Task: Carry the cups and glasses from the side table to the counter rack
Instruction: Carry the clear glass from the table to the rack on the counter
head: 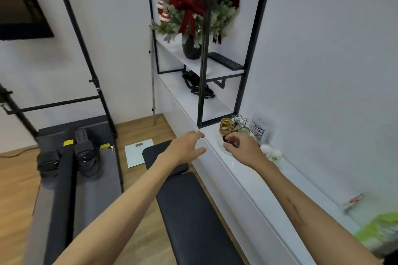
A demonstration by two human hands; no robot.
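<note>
Dark cup (228, 140) between curled right fingers (231, 146)

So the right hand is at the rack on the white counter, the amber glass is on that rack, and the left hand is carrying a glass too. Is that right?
Not quite. The head view shows the left hand holding nothing, its fingers spread above the counter edge. The rest stands: the right hand is at the rack, and the amber glass is on it.
</note>
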